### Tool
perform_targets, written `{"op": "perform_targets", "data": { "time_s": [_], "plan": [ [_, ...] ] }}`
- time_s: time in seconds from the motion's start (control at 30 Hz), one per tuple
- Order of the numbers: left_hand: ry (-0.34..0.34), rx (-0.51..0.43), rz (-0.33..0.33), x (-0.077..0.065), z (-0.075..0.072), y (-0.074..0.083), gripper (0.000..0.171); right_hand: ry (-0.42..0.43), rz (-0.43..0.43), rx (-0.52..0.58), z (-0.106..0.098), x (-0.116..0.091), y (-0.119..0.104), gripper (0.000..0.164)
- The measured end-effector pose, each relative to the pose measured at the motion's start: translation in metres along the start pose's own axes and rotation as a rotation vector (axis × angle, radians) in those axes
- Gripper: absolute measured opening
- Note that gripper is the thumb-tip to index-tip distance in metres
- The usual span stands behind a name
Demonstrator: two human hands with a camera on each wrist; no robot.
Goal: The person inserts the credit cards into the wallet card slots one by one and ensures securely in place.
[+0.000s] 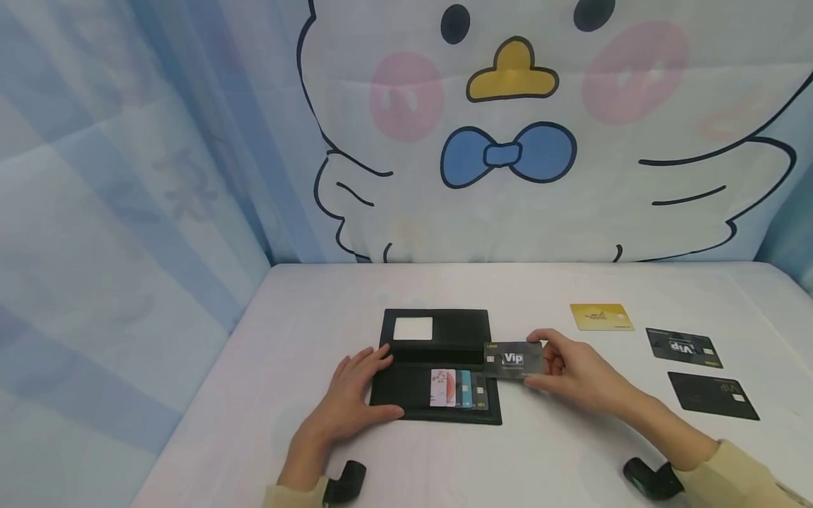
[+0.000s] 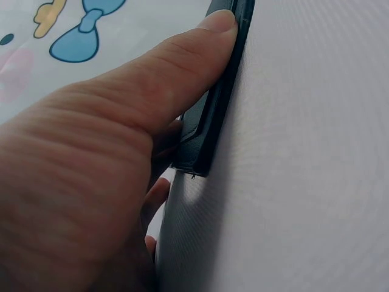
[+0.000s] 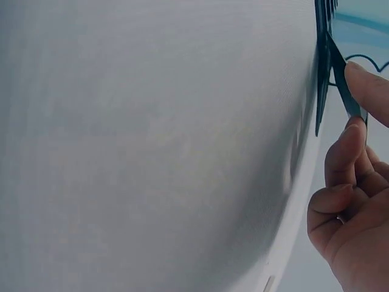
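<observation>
A black card wallet (image 1: 406, 389) lies unfolded on the table, with several cards (image 1: 444, 388) lined up in its near half. A white panel (image 1: 413, 329) shows in its far half. My left hand (image 1: 349, 395) rests on the wallet's left side, fingers spread, and its thumb (image 2: 188, 61) lies on the near edge in the left wrist view. Between thumb and fingers my right hand (image 1: 574, 370) pinches a dark grey "Vip" card (image 1: 511, 360) by its right end. The card's left end overlaps the wallet's right edge; in the right wrist view the card (image 3: 343, 79) appears tilted.
Right of the hands lie a gold card (image 1: 601, 317), a dark Vip card (image 1: 684, 348) and a black card (image 1: 713, 395), apart on the white table (image 1: 508, 466). A printed curtain (image 1: 508, 219) hangs behind the far edge. Each wrist wears a black device (image 1: 346, 483).
</observation>
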State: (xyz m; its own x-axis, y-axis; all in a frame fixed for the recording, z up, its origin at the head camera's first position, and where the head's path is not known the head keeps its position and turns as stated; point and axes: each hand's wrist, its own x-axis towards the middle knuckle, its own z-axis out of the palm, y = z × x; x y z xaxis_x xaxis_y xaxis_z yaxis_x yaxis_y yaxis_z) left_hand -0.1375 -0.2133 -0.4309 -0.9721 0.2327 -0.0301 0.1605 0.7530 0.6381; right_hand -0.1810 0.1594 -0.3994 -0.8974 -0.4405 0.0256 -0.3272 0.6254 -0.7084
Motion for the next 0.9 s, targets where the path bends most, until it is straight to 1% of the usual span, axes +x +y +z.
{"op": "perform_targets", "data": {
  "time_s": [0.2, 0.5, 0.57, 0.77, 0.9],
  "plan": [
    [0.001, 0.002, 0.006, -0.001, 0.0, 0.002, 0.084, 0.005, 0.011, -0.01, 0.003, 0.001, -0.003, 0.057],
    [0.001, 0.008, 0.01, 0.0, -0.001, 0.002, 0.084, -0.051, 0.022, -0.025, 0.009, -0.004, -0.008, 0.06],
    [0.0, 0.009, 0.011, 0.0, -0.001, 0.001, 0.084, -0.071, 0.023, -0.019, 0.01, -0.007, -0.009, 0.06],
    [-0.002, 0.011, -0.001, 0.0, 0.0, 0.001, 0.084, -0.164, 0.026, 0.022, 0.01, -0.012, -0.008, 0.062],
    [-0.001, 0.004, -0.004, 0.0, 0.0, 0.001, 0.084, -0.199, 0.012, 0.033, 0.01, -0.014, -0.007, 0.062]
  ]
}}
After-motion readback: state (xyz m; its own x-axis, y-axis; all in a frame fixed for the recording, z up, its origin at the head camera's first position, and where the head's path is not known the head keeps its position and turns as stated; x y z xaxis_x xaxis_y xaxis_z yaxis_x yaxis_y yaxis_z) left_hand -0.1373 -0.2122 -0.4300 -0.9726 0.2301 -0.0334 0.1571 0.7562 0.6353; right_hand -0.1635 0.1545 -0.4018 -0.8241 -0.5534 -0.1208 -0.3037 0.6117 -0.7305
